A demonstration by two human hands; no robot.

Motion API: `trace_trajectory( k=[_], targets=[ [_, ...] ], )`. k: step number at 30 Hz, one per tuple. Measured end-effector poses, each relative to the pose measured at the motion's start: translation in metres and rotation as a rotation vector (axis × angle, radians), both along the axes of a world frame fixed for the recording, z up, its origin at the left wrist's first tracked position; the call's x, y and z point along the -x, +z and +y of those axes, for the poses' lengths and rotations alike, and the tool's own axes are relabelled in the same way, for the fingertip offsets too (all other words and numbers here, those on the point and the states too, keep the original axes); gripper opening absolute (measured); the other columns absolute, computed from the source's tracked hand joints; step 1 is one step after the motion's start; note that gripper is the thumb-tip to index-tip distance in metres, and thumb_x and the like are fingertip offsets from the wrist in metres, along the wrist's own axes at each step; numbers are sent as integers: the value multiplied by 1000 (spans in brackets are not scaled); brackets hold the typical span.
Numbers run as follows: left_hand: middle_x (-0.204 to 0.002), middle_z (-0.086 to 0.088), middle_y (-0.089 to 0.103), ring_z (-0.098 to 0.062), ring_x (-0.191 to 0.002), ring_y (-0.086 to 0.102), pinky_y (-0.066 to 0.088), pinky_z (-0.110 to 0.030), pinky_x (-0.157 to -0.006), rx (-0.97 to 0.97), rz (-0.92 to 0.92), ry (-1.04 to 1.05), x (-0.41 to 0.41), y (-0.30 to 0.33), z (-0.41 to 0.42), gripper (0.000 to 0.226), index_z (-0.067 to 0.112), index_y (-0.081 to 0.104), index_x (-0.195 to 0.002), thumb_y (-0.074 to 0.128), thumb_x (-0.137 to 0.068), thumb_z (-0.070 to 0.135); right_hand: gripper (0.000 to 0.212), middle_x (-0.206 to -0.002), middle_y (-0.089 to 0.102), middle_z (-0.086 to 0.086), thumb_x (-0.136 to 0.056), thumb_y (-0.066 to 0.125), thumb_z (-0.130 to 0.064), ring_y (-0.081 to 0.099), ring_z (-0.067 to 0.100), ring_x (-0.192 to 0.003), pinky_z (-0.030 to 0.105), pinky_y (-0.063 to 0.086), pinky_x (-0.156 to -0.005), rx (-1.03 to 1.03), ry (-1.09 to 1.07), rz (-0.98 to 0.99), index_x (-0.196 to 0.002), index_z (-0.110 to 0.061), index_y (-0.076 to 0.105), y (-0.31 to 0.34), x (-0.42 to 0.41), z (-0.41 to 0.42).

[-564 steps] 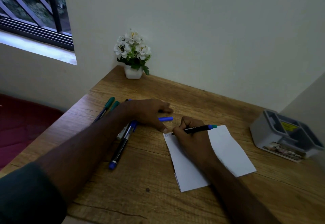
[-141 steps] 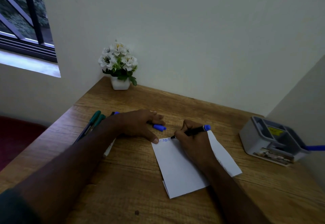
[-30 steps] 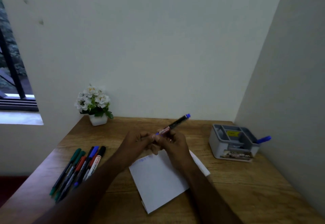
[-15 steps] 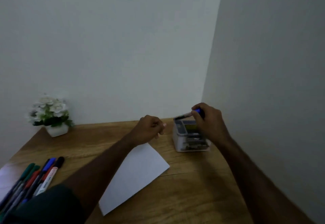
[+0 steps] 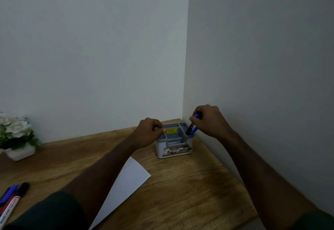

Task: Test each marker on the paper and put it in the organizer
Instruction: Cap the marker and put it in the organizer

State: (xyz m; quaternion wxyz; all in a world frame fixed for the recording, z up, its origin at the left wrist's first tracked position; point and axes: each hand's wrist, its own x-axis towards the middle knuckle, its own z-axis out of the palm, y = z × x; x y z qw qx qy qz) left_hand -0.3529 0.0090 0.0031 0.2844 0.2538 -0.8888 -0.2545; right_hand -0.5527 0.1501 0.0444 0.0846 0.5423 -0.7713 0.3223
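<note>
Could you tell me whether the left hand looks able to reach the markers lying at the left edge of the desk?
Probably yes. The left hand, curled and holding nothing, hovers by the organizer; only bare desk and the paper lie between it and the markers.

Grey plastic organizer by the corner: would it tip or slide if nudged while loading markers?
The grey plastic organizer looks squat and wide-based, so tipping seems unlikely. It is probably light, holding only two blue-capped markers, so it may slide on the smooth wooden desk.

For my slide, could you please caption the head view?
Right hand lowers a blue-capped marker into the organizer; left hand rests curled beside it.
</note>
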Motion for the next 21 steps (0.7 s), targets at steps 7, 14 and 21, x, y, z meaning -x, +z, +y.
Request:
trace_trajectory(
  k=[7, 14, 21],
  targets=[
    [-76, -4, 72, -21, -71, 67, 55, -37, -68, 15, -14, 17, -20, 4, 0, 16, 10, 74, -93, 67, -90, 24, 30, -103, 63, 5, -84, 76, -38, 55, 16, -89, 25, 39, -72, -157, 40, 10, -103, -15, 71, -19, -12, -9],
    [-66, 4, 69, -4, -61, 63, 49, -18, -63, -28, -7, 73, -77, 10, 5, 14, 14, 72, -81, 67, -90, 24, 14, -84, 53, -5, -88, 69, -33, 52, 15, -84, 27, 37, -73, 156, 107, 68, -92, -20, 69, -13, -85, -27],
    [-52, 6, 60, -4, -47, 49, 37, -16, -52, 22, -50, 262, -198, 2, 1, 32, 20, 62, -56, 67, -88, 22, 11, -82, 65, -1, -84, 64, -20, 57, 16, -78, 23, 35, -70, 89, 476, 34, -90, -15, 71, -38, -224, -61]
  ],
)
